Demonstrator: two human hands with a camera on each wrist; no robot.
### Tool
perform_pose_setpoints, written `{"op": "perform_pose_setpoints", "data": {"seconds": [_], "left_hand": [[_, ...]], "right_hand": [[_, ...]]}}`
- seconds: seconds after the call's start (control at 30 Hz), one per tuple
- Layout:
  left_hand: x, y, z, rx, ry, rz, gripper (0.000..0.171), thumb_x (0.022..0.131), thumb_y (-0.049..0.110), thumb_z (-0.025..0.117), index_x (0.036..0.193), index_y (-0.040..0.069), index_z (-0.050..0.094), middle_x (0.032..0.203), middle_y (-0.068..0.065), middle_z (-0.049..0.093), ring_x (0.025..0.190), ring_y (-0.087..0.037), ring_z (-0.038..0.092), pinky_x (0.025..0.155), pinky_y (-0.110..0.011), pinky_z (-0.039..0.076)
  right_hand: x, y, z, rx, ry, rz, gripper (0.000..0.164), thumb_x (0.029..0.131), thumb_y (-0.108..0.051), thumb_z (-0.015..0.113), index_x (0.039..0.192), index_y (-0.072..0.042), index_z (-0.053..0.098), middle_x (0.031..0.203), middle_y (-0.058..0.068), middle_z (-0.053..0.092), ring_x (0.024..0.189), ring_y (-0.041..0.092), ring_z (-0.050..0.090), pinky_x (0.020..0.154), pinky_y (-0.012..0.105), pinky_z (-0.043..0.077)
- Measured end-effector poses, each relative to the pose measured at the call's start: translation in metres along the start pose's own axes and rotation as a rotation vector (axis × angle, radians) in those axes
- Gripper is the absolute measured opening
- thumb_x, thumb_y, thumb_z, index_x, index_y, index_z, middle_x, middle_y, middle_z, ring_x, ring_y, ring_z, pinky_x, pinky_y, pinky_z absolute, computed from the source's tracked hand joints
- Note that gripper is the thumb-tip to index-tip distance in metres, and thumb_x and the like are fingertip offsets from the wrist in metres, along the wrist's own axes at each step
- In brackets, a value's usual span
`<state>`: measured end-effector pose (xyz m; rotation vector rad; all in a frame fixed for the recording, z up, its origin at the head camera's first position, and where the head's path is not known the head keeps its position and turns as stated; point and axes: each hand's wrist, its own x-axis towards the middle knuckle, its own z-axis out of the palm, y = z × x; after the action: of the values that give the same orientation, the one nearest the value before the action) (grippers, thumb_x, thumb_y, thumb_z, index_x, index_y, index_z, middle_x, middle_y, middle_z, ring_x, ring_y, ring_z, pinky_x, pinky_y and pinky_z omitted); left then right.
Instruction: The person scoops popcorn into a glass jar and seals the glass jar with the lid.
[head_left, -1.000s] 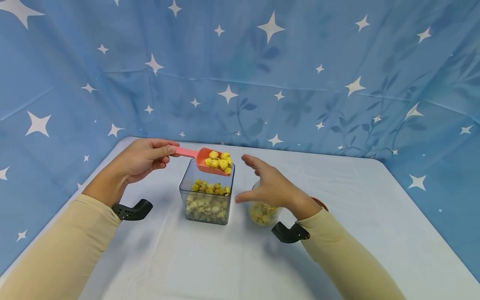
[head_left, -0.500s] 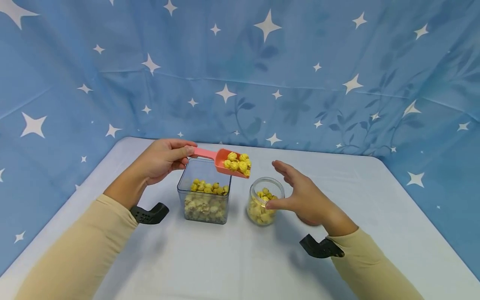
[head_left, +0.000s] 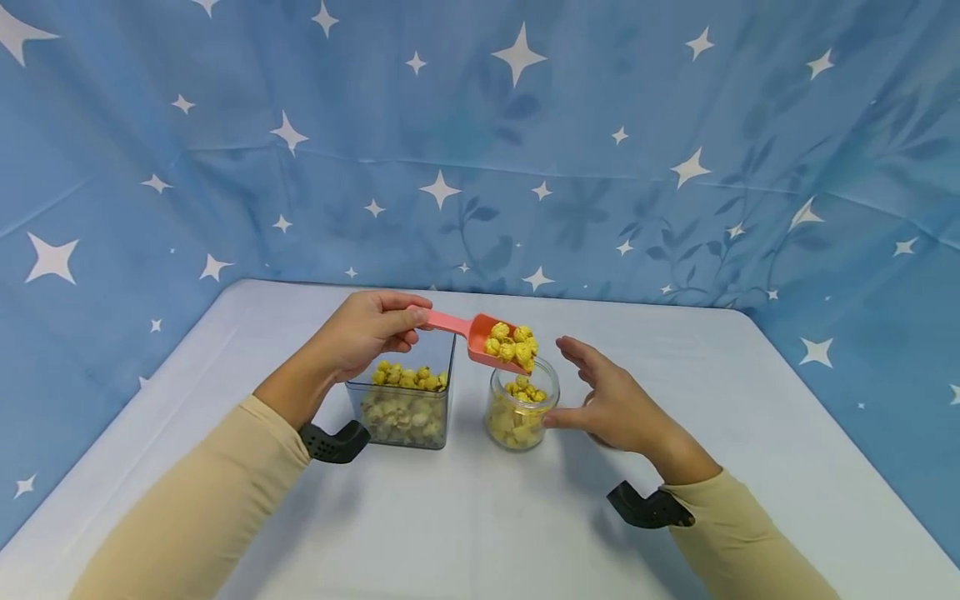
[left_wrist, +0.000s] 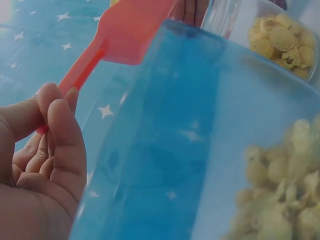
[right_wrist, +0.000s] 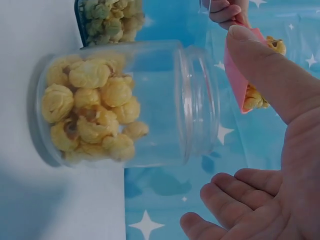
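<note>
My left hand [head_left: 375, 333] pinches the handle of a pink scoop [head_left: 480, 340] between thumb and fingers. Yellow popcorn [head_left: 512, 345] fills the scoop, whose front lip overlaps the rim of a clear round jar [head_left: 517, 425] in the head view. Popcorn [right_wrist: 92, 107] lies in the lower part of that jar. Beside it on the right, my right hand [head_left: 618, 404] holds nothing, thumb and fingers spread apart. In the right wrist view its thumb overlaps the scoop. A clear square bin [head_left: 401, 417], partly filled with popcorn [left_wrist: 280, 185], stands under my left hand.
A white cloth covers the table [head_left: 465, 525]. Behind it hangs a blue curtain [head_left: 600, 208] with white stars. Dark wrist mounts [head_left: 333, 442] stick out below both wrists.
My left hand has carried the loaded scoop right, from above the bin to the jar. My right hand has moved right, off the front of the jar to its side.
</note>
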<state>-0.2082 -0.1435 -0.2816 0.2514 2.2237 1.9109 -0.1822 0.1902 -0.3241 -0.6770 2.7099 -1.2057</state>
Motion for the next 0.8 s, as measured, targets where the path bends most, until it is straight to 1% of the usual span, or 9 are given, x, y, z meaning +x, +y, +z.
{"op": "perform_pose_setpoints", "data": {"seconds": [0.23, 0.4, 0.8], "left_hand": [[0.003, -0.002, 0.008, 0.011, 0.0, -0.007, 0.035, 0.102, 0.013, 0.062, 0.13, -0.007, 0.061, 0.098, -0.012, 0.069, 0.078, -0.016, 0.065, 0.08, -0.033, 0.059], [0.002, -0.002, 0.012, 0.015, -0.005, -0.005, 0.035, 0.101, 0.013, 0.062, 0.13, -0.007, 0.061, 0.099, -0.012, 0.07, 0.081, -0.017, 0.067, 0.081, -0.033, 0.059], [0.002, -0.002, 0.018, 0.086, -0.009, 0.007, 0.034, 0.1, 0.015, 0.064, 0.127, -0.004, 0.064, 0.102, -0.014, 0.072, 0.091, -0.023, 0.069, 0.086, -0.035, 0.058]], "right_hand": [[-0.001, 0.004, 0.001, -0.001, 0.005, -0.005, 0.103, 0.079, -0.032, 0.088, 0.155, 0.002, 0.028, 0.157, 0.022, 0.033, 0.139, 0.047, 0.036, 0.108, 0.058, 0.036], [-0.001, 0.006, 0.002, -0.007, 0.003, 0.002, 0.103, 0.078, -0.033, 0.088, 0.154, 0.002, 0.028, 0.157, 0.021, 0.034, 0.139, 0.045, 0.036, 0.109, 0.057, 0.035], [-0.001, 0.007, 0.003, 0.005, 0.005, 0.021, 0.102, 0.079, -0.031, 0.088, 0.154, 0.003, 0.028, 0.157, 0.021, 0.034, 0.139, 0.048, 0.036, 0.107, 0.059, 0.037]]}}
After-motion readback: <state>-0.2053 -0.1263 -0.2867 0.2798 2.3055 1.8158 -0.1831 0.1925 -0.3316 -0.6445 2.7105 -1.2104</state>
